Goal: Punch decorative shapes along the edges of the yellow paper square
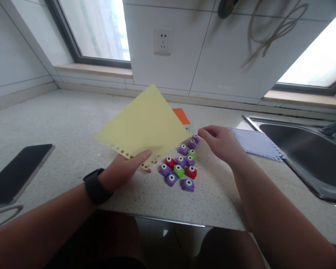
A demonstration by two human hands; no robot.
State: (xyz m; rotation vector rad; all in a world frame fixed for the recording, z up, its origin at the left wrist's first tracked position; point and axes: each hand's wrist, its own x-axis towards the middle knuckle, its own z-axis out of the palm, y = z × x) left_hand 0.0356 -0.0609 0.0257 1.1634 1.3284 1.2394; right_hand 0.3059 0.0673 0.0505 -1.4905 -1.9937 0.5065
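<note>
My left hand [123, 170] pinches the near edge of a yellow paper sheet [144, 125] and holds it tilted above the counter; small shapes are punched along that edge. My right hand [221, 144] reaches to the far end of a cluster of small craft punches [180, 166], purple, red and green. Its fingertips are closed on a red punch [198, 135] at the cluster's top, mostly hidden by the fingers. A black watch [95, 185] sits on my left wrist.
A dark phone [15, 173] lies at the left of the speckled counter [58, 123]. Orange paper [182, 115] shows behind the yellow sheet. A pale blue punched sheet [256, 144] lies beside the steel sink [310, 149] at right. A wall socket [162, 42] is above.
</note>
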